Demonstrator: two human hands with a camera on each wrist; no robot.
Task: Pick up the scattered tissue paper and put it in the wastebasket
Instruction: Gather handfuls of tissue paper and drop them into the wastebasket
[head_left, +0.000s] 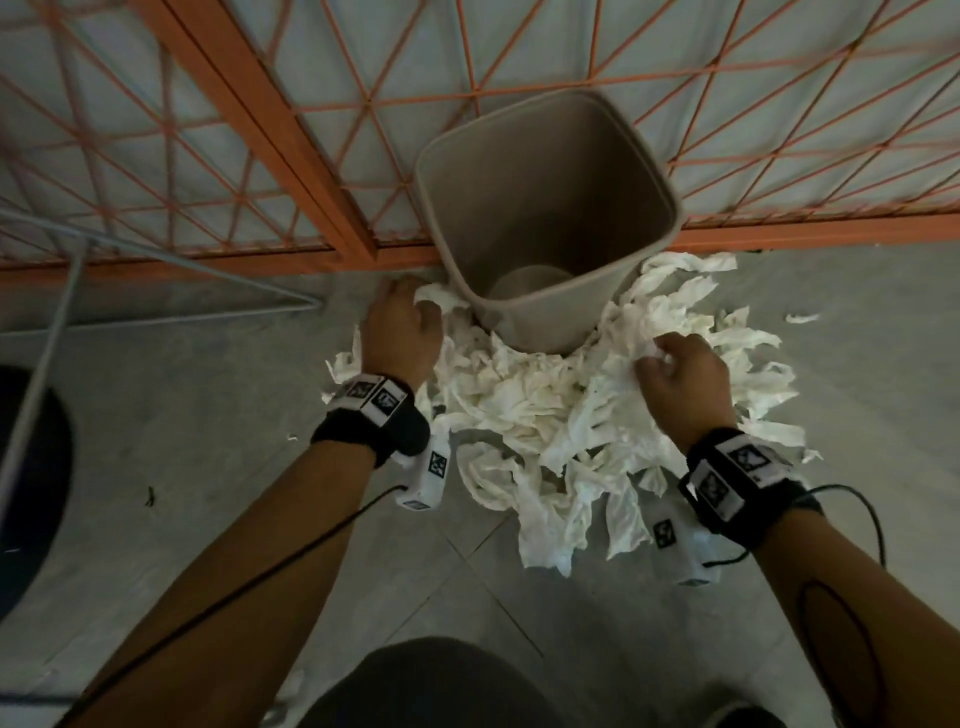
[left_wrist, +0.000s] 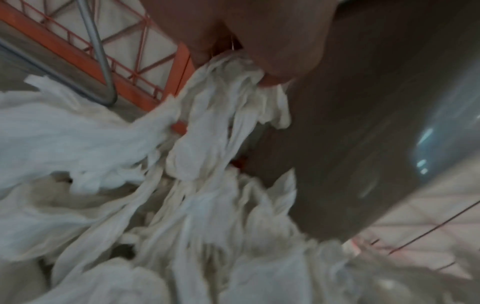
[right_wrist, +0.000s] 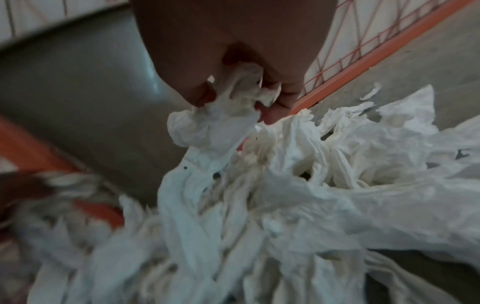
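A heap of torn white tissue paper (head_left: 545, 415) lies on the floor around the front of a grey-brown wastebasket (head_left: 545, 156), which stands open with a dark inside. My left hand (head_left: 400, 322) grips a bunch of tissue (left_wrist: 221, 98) at the basket's left side, close to its wall (left_wrist: 363, 123). My right hand (head_left: 675, 369) pinches another bunch of tissue (right_wrist: 233, 107) at the basket's right front, beside the basket wall (right_wrist: 78, 82). Both bunches still trail into the heap.
An orange metal mesh fence (head_left: 260, 130) runs behind the basket along the floor. A grey metal bar frame (head_left: 156, 291) lies at the left. Small tissue scraps (head_left: 800, 317) sit on the grey floor at the right. A dark round object (head_left: 31, 493) is at the far left.
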